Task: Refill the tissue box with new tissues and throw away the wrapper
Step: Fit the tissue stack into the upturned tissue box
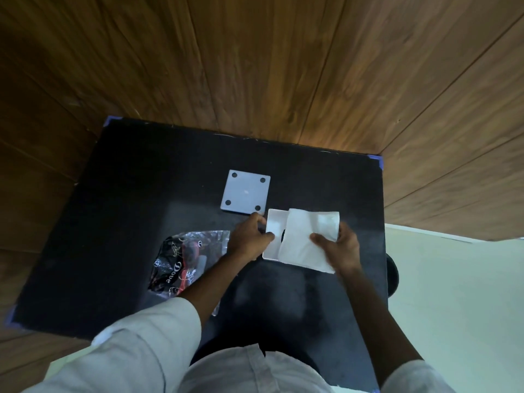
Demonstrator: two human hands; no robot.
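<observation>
Left hand (249, 239) fingers grip the tissue box (272, 236) edge; right hand (338, 248) fingers clasp the tissues (303, 239) over it. Wrapper (181, 265) on the tabletop (127, 194) reads "Dove".

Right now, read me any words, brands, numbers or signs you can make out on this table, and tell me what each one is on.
"Dove": white lettering on the crumpled plastic wrapper, lying on the black table beside the left hand.
Small round emblems on the same wrapper: too small and blurred to read.
White tissue box, tissue stack and square base panel with four dark dots: no text visible.
</observation>
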